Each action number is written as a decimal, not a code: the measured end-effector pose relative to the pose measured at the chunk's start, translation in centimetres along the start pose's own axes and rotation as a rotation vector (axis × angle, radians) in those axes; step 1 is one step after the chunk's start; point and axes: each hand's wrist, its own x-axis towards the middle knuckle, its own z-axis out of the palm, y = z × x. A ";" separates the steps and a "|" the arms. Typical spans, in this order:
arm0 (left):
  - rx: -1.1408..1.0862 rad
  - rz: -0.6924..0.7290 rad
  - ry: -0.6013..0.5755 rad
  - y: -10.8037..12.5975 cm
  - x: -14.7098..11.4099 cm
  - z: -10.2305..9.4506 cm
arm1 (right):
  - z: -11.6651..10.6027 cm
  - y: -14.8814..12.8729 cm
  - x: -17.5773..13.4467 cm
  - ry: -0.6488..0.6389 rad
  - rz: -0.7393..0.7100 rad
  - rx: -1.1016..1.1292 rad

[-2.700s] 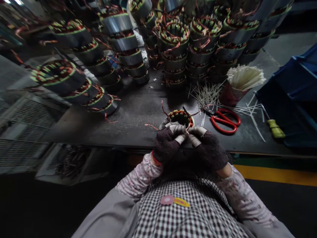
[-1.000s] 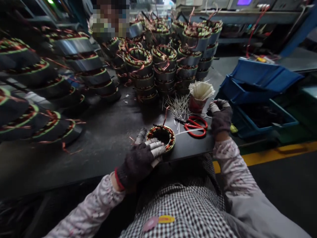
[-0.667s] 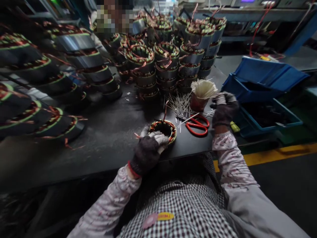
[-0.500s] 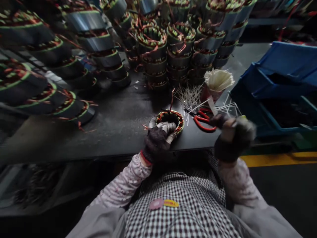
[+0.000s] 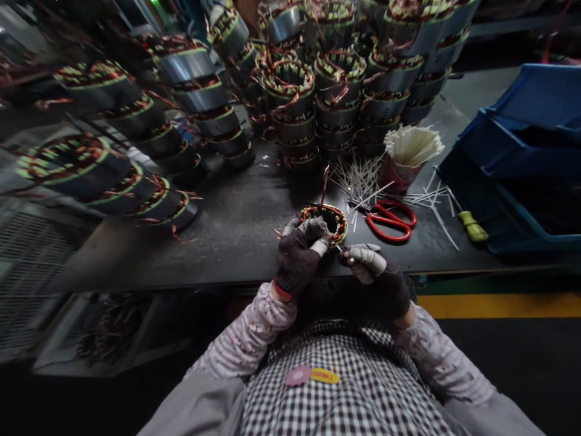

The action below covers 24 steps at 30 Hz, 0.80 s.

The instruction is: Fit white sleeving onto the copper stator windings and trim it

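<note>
A small wound motor stator [image 5: 340, 233], with copper windings and a pale green edge, sits on the bench near its front edge. My left hand [image 5: 297, 257], in a dark glove with wrapped fingertips, grips its left and near side, with fingers over the opening. One copper lead stands up from its far side. Close to the stator's near right rim, my right hand [image 5: 384, 281] is closed in a pinch. A small pale tip shows at its fingertips, too small to name. Red-handled scissors [image 5: 396, 240] lie just beyond the right hand.
Stacked stators [image 5: 295, 130] line the back and left. A red cup [image 5: 399, 177] of white sticks [image 5: 413, 145] stands beside loose sticks [image 5: 358, 178]. A screwdriver with a yellow-green handle [image 5: 472, 226] lies by blue bins [image 5: 494, 206] at the right.
My right hand has come left and down from beside the scissors to the stator's right rim. The left hand stays on the stator. The view has shifted slightly left.
</note>
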 end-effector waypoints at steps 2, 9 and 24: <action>-0.028 0.034 0.007 0.1 0.1 -0.3 | -0.2 -0.9 0.9 -0.024 0.150 0.077; 0.026 0.093 -0.072 0.7 0.5 -1.4 | -0.4 -2.3 3.2 -0.133 0.215 -0.020; -0.073 0.175 -0.085 0.7 0.4 -2.2 | 0.0 -1.4 3.9 -0.177 0.069 -0.203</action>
